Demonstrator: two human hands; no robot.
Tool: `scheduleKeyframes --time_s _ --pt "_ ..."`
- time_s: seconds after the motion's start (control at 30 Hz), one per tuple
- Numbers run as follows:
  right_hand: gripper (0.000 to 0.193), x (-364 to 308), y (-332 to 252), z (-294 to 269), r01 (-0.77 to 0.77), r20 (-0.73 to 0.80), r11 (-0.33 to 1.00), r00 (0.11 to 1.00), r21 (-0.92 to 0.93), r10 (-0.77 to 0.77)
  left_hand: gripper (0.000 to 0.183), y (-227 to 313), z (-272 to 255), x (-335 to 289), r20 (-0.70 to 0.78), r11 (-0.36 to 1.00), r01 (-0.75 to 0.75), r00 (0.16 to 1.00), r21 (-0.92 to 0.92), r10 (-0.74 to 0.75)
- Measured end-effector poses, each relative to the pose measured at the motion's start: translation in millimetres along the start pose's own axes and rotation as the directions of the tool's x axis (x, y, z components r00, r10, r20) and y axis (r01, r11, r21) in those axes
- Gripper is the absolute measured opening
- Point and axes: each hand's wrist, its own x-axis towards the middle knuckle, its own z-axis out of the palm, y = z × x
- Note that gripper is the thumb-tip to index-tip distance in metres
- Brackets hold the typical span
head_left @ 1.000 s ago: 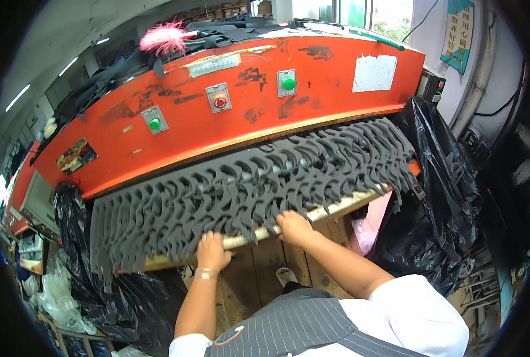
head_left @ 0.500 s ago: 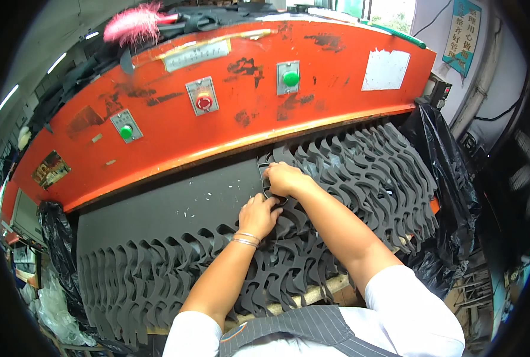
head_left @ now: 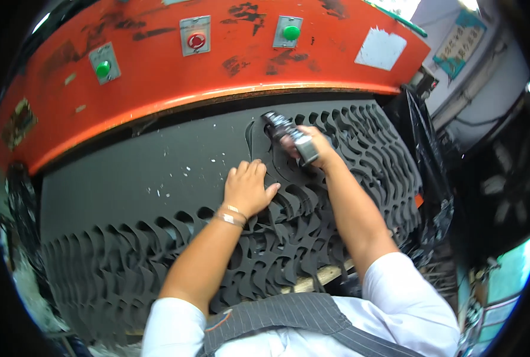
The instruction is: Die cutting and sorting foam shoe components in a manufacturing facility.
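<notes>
While our right hand grips a metal cutting die on the far dark foam sheet, our left hand lies flat, fingers spread; a white label marks the orange press.

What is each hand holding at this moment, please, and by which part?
The right hand grips a dark metal tool around its near end. The left hand holds nothing; it lies flat on the grey sheet.

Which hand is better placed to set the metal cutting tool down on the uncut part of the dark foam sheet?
The right hand, probably. It already grips the metal cutting tool just above the dark foam sheet, while the left hand lies flat, pressing the sheet.
</notes>
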Motion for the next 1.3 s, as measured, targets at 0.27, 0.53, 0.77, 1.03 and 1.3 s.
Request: scheduleKeyframes --time_s 0.27,0.53,0.77,1.03,1.3 --pt "0.016 -35 -35 121 0.268 0.234 0.303 0.962 -0.915 -0.143 0.036 -50 -28 -2 -0.087 0.899 0.297 0.936 -0.322 -0.340" --pt "0.061 -21 38 95 0.514 0.333 0.358 0.824 -0.779 -0.459 0.057 -62 -33 -22 0.112 0.953 0.183 0.981 -0.243 -0.160" --pt "0.058 -46 54 88 0.380 0.232 0.194 0.819 -0.904 -0.524 0.055 -58 -37 -7 0.111 0.969 0.189 0.979 -0.157 -0.172" --pt "0.056 -49 47 81 0.408 0.265 0.155 0.793 -0.900 -0.548 0.058 -54 -33 1 0.119 0.978 0.192 0.976 -0.076 -0.182" --pt "0.065 -89 -6 73 0.536 0.120 0.317 0.629 -0.783 -0.768 0.027 -77 -112 -19 -0.222 0.700 0.307 0.801 -0.645 -0.556"
